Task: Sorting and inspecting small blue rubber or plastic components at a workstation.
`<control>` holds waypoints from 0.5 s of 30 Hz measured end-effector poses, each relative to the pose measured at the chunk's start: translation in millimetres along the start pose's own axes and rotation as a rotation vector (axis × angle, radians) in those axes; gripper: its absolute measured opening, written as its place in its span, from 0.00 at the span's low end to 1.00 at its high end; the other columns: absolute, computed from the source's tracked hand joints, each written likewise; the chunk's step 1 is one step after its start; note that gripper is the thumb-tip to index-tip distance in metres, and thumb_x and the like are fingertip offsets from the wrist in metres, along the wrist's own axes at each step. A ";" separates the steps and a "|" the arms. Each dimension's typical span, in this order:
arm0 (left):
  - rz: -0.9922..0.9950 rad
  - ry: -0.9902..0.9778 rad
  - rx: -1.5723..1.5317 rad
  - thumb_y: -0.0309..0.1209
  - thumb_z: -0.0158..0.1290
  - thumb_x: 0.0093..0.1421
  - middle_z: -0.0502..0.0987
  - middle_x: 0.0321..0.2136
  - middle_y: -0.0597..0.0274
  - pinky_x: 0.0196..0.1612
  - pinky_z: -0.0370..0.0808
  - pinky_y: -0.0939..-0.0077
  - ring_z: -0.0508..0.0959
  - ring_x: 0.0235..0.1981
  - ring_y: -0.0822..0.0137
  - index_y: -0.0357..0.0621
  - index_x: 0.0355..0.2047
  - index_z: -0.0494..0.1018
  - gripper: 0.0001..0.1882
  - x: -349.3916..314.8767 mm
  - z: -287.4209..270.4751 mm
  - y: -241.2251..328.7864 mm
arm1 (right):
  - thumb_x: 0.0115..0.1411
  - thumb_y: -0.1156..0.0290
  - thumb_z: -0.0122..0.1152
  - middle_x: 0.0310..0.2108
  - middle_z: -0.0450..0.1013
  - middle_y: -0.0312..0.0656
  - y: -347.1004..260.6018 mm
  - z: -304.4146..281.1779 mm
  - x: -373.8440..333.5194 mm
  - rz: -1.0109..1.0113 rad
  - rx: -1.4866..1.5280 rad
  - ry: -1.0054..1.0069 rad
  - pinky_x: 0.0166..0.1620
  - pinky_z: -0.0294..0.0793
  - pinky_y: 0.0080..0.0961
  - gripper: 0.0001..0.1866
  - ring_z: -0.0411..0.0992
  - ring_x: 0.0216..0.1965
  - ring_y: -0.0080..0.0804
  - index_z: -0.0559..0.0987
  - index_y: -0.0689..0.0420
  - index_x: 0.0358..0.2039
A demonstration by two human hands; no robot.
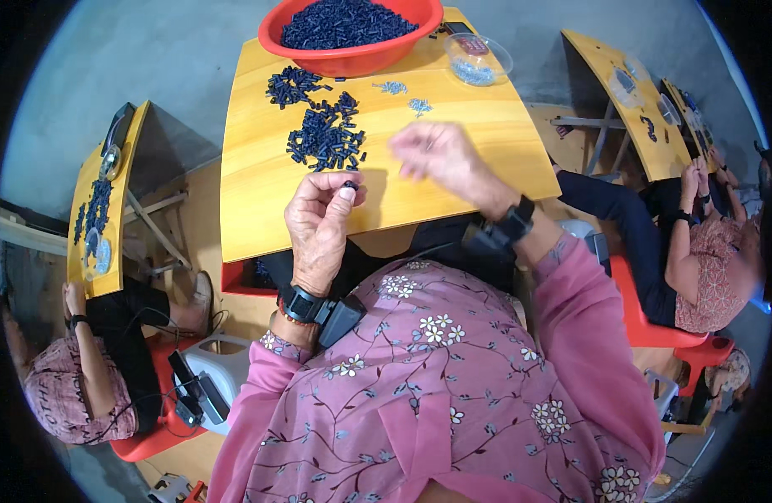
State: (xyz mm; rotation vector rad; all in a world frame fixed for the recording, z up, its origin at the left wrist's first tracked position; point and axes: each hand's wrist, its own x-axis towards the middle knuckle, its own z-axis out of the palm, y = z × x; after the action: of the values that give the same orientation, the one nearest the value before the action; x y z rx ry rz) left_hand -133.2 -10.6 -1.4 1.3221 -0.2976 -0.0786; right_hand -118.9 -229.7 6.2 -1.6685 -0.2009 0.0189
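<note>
A: Where's the piece, and what step is in hand?

B: The left hand pinches a small black tubular piece between thumb and forefinger, over the yellow wooden tabletop, just nearer than a loose heap of similar black pieces. I'd judge it a fingertip holding step.

A: And the right hand?

B: Blurred, fingers drawn together; I can't tell whether they grip anything. Tiny silver metallic bits lie just beyond.

A: What would the next move call for?

B: Probably a steady left pinch and careful right-hand alignment.

A: Any writing?

B: Letter-like marks on the left neighbour's pink patterned shirt. The red item by the clear round plastic tub is too small to read. I see no brand.
</note>
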 end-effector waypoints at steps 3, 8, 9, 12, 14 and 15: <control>-0.077 -0.062 -0.128 0.22 0.53 0.62 0.77 0.32 0.62 0.38 0.76 0.80 0.78 0.30 0.73 0.37 0.38 0.72 0.04 1.9 3.2 -1.3 | 0.58 0.76 0.58 0.33 0.78 0.44 40.3 -61.4 37.7 -0.111 -0.378 0.326 0.37 0.76 0.25 0.09 0.77 0.33 0.30 0.80 0.63 0.38; -0.096 -0.064 -0.072 0.22 0.53 0.62 0.76 0.30 0.64 0.35 0.76 0.81 0.77 0.28 0.74 0.37 0.37 0.72 0.04 0.6 -0.7 -10.3 | 0.55 0.78 0.56 0.34 0.78 0.51 44.8 -96.4 69.3 -0.163 -0.727 0.317 0.41 0.76 0.33 0.10 0.77 0.35 0.43 0.80 0.64 0.38; -0.095 -0.045 -0.059 0.22 0.54 0.61 0.76 0.29 0.65 0.35 0.75 0.81 0.77 0.28 0.75 0.37 0.37 0.72 0.04 -0.1 -3.6 -10.6 | 0.55 0.79 0.55 0.33 0.78 0.53 46.0 -94.7 73.3 -0.228 -0.789 0.275 0.42 0.76 0.34 0.11 0.77 0.35 0.46 0.80 0.64 0.38; -0.106 0.003 -0.026 0.23 0.54 0.61 0.76 0.28 0.64 0.35 0.76 0.79 0.77 0.27 0.73 0.37 0.38 0.72 0.05 -1.7 -10.2 -15.2 | 0.58 0.79 0.57 0.33 0.77 0.46 44.8 -93.5 80.5 -0.124 -0.822 0.161 0.40 0.75 0.27 0.09 0.76 0.35 0.34 0.79 0.67 0.38; -0.118 0.013 -0.039 0.23 0.54 0.61 0.76 0.28 0.65 0.35 0.76 0.80 0.77 0.27 0.73 0.37 0.38 0.72 0.06 -1.0 -13.6 -19.0 | 0.56 0.79 0.57 0.34 0.77 0.50 38.1 -93.9 86.1 -0.075 -0.829 0.115 0.43 0.75 0.31 0.09 0.76 0.38 0.40 0.80 0.65 0.37; -0.128 0.021 -0.052 0.23 0.54 0.61 0.76 0.28 0.65 0.35 0.76 0.80 0.77 0.27 0.74 0.37 0.38 0.72 0.06 -1.2 -14.5 -20.2 | 0.53 0.79 0.57 0.36 0.77 0.55 34.4 -94.1 87.9 -0.027 -0.836 0.073 0.46 0.75 0.35 0.10 0.76 0.40 0.47 0.81 0.63 0.36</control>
State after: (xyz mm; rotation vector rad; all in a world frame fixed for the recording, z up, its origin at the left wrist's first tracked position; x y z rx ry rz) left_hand -128.3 -1.7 -24.2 1.2885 -0.1916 -0.1789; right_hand -16.0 -313.1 -8.2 -2.4937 -0.1871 -0.1670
